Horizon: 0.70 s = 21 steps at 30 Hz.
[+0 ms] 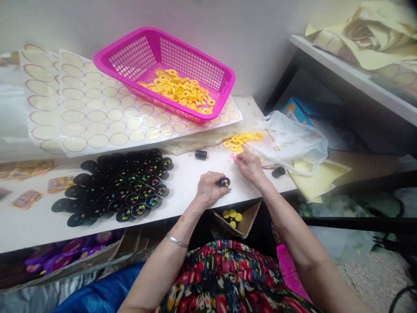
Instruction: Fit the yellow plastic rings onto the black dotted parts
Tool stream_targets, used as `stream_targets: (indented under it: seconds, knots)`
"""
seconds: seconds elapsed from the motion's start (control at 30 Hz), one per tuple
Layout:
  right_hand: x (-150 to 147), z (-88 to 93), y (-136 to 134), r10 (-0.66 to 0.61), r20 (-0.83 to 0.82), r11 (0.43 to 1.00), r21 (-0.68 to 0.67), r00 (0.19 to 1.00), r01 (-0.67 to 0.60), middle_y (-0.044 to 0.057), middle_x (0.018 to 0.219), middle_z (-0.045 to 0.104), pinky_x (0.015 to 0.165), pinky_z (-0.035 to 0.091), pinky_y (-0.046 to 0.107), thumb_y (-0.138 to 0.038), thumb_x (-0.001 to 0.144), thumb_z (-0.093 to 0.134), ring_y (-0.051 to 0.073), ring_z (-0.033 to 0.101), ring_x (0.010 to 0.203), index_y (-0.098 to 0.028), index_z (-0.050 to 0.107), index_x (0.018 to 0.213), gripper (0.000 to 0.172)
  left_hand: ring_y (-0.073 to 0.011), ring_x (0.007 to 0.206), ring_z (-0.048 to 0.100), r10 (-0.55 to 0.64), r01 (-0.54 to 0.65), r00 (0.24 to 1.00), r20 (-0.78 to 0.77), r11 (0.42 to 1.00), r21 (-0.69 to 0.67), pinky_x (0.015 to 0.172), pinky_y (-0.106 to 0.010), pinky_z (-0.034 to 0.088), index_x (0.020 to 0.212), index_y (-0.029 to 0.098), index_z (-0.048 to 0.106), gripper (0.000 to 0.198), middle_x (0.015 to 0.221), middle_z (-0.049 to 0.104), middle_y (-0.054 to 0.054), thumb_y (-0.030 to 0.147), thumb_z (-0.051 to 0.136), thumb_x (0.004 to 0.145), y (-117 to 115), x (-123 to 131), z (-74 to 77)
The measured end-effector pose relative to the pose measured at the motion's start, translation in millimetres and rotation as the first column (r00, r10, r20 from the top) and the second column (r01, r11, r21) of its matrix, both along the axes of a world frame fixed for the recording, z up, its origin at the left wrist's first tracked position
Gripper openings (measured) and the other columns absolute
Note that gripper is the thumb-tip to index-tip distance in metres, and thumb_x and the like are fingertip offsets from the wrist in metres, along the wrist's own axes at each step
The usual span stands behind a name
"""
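My left hand (208, 189) is wrapped round a small black cup (224, 181), tilted so that its open top shows small coloured beads inside. Farther right, my right hand (250, 167) has its fingertips pressed together at the table, beside scattered pink beads (233, 155). What those fingers hold, if anything, is hidden. Just beyond them lies a small pile of yellow rings (239, 141). To the left, many black cups (130, 184) stand packed together, several showing coloured beads within. Two loose black cylinders lie apart, one black cylinder (201, 154) behind my left hand, another black cylinder (278, 172) to the right.
A pink basket (224, 93) of yellow rings stands on sticker sheets (76, 128) at the back. A plastic bag (293, 137) lies at right, below a shelf (352, 71). Under the table edge, a cardboard box (249, 221) holds yellow discs. Picture cards (28, 199) lie at left.
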State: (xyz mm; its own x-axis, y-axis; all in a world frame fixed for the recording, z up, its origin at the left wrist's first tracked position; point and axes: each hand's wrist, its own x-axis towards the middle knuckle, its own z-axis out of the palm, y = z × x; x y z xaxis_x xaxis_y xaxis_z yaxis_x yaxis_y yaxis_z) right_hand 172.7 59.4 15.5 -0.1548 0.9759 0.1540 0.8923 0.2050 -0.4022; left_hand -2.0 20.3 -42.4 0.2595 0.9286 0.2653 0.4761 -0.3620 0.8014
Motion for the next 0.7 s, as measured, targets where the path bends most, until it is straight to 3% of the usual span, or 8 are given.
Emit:
stream_targets:
  seconds: [0.07,0.13,0.3,0.47,0.57,0.7]
  knots:
    - [3,-3.8,18,-0.205,0.149,0.979,0.008,0.967,0.206,0.012,0.099,0.058,0.07,0.041,0.03,-0.02,0.084,0.043,0.02,0.057,0.084,-0.013,0.062,0.097,0.023,-0.0169,0.073,0.056,0.005,-0.005,1.0,0.008,1.0,-0.005,0.071,-0.03,0.043,0.086,0.019,0.069,0.037,0.075,0.067,-0.002,0.034,0.078,0.054,1,0,-1.4]
    - [0,-5.4,29,-0.28,0.265,0.954,-0.028,0.923,0.297,0.014,0.106,0.056,0.069,0.042,0.031,-0.022,0.085,0.042,0.023,0.058,0.087,-0.012,0.058,0.107,0.029,-0.0169,0.072,0.056,0.009,-0.009,1.0,0.005,1.0,-0.011,0.07,-0.03,0.044,0.086,0.019,0.069,0.037,0.075,0.066,-0.002,0.034,0.078,0.054,1,0,-1.7]
    - [-10,-2.9,43,-0.275,0.349,0.935,-0.121,0.896,0.334,0.017,0.111,0.056,0.073,0.042,0.032,-0.024,0.084,0.042,0.026,0.057,0.094,-0.01,0.057,0.108,0.031,-0.017,0.072,0.056,0.01,-0.01,1.0,0.002,1.0,-0.005,0.071,-0.03,0.044,0.085,0.02,0.069,0.036,0.074,0.066,-0.002,0.033,0.079,0.053,0,0,-0.6]
    - [-4,-1.9,47,-0.302,0.28,0.923,-0.153,0.911,0.352,0.014,0.093,0.064,0.065,0.038,0.029,-0.015,0.078,0.044,0.024,0.058,0.087,-0.013,0.058,0.103,0.029,-0.0175,0.073,0.056,0.021,-0.021,1.0,0.003,1.0,0.004,0.071,-0.031,0.044,0.086,0.021,0.068,0.039,0.075,0.067,-0.002,0.034,0.08,0.052,0,0,-2.9]
    - [3,-2.9,37,-0.326,0.245,0.937,-0.042,0.913,0.345,0.011,0.088,0.064,0.061,0.034,0.027,-0.013,0.077,0.043,0.022,0.057,0.081,-0.015,0.059,0.097,0.025,-0.0183,0.073,0.056,0.021,-0.021,1.0,0.021,1.0,-0.002,0.071,-0.033,0.045,0.087,0.02,0.068,0.041,0.076,0.067,-0.003,0.035,0.081,0.05,1,-1,-2.3]
    - [7,-6.3,4,-0.314,0.211,0.933,0.249,0.926,0.259,0.009,0.083,0.062,0.058,0.031,0.027,-0.015,0.081,0.042,0.018,0.053,0.073,-0.014,0.059,0.087,0.018,-0.0213,0.086,0.057,0.019,-0.021,0.987,0.16,1.0,0.009,0.077,-0.035,0.047,0.092,0.019,0.067,0.053,0.089,0.066,-0.007,0.038,0.083,0.044,-1,-4,5.3]
